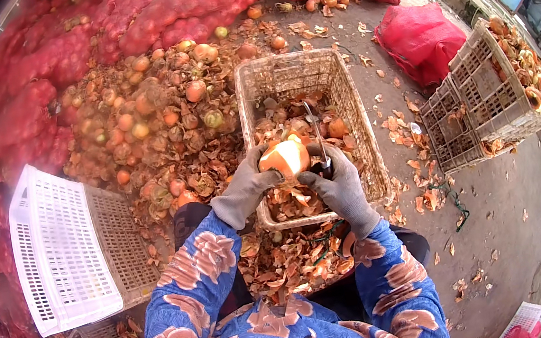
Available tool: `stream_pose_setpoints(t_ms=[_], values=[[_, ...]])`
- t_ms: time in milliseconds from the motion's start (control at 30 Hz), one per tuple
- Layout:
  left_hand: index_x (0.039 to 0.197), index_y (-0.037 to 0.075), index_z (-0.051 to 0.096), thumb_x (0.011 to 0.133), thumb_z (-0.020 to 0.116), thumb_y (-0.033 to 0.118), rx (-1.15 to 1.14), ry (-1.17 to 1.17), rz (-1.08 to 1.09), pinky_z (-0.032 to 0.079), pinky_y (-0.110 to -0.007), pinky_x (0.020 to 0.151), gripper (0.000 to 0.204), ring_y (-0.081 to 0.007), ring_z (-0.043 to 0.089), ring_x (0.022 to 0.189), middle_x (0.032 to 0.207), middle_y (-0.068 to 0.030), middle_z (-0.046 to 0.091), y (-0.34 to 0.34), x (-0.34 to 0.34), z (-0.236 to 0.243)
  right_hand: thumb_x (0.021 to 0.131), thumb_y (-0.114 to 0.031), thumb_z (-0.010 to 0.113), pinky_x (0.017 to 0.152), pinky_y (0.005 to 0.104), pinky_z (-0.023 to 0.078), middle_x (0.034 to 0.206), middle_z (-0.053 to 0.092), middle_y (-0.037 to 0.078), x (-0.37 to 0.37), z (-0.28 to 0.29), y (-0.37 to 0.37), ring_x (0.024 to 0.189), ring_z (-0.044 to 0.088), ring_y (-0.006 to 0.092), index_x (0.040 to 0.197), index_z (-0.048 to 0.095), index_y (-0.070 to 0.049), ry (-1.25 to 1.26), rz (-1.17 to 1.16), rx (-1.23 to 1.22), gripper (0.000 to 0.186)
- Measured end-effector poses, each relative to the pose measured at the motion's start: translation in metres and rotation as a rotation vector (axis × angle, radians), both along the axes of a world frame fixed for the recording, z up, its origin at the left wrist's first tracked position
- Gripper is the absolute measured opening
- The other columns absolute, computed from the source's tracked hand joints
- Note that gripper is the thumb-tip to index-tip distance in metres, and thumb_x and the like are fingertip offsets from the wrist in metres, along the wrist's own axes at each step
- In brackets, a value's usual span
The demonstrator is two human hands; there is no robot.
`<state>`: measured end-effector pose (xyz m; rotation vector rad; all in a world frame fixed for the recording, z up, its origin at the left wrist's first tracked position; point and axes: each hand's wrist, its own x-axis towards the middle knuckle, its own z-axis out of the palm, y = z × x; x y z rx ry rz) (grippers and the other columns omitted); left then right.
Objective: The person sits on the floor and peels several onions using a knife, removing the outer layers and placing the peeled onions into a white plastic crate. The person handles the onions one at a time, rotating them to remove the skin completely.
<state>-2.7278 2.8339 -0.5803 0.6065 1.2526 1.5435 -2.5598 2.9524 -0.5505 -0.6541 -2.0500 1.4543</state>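
An orange onion (286, 155), partly peeled with a pale patch showing, is held over a dirty beige plastic crate (370, 154) at the centre. My left hand (246, 190), in a grey glove, grips the onion from the left. My right hand (340, 190), also gloved, is closed on the dark handle of a knife (313, 124), its blade pointing up and away, while the thumb touches the onion's right side. Loose skins and a few onions (337, 127) lie inside the crate below.
Red mesh sacks (164, 17) are heaped behind and left, beside loose onions (195, 91). White crates (62, 249) stand left; stacked crates of skins (489, 87) and a red sack (419, 42) stand right, on concrete floor (481, 221) with scattered peel.
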Motion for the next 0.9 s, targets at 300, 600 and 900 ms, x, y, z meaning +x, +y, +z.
stream_pose_setpoints(t_ms=[300,600,900], values=[[0.135,0.002,0.041,0.086,0.053,0.007,0.096,-0.092,-0.008,0.051,-0.031,0.089,0.051,-0.0199,0.058,0.110,0.122,-0.0104,0.056,0.017,0.005,0.015,0.088,-0.015,0.066,0.060,0.0283,0.050,0.087,0.065,0.013,0.002,0.001,0.017,0.070,0.065,0.0169,0.110,0.058,0.001,-0.083,0.008,0.103,0.029],[0.135,0.000,0.042,0.094,0.044,0.020,0.163,-0.528,0.113,0.043,-0.036,0.103,0.046,-0.0242,0.053,0.120,0.132,-0.0141,0.052,0.023,-0.013,0.017,0.087,-0.018,0.067,0.062,0.0367,0.050,0.076,0.065,0.019,-0.005,-0.004,0.005,0.072,0.066,0.0335,0.104,0.057,-0.001,-0.252,0.196,0.138,0.026],[0.137,0.002,0.040,0.098,0.036,0.030,0.169,-0.432,0.076,0.032,-0.036,0.112,0.048,-0.0235,0.046,0.128,0.139,-0.0151,0.046,0.023,-0.025,0.003,0.087,-0.019,0.066,0.059,0.0394,0.049,0.072,0.063,0.020,-0.019,-0.012,0.003,0.069,0.065,0.0357,0.097,0.057,-0.001,-0.279,0.212,0.134,0.022]])
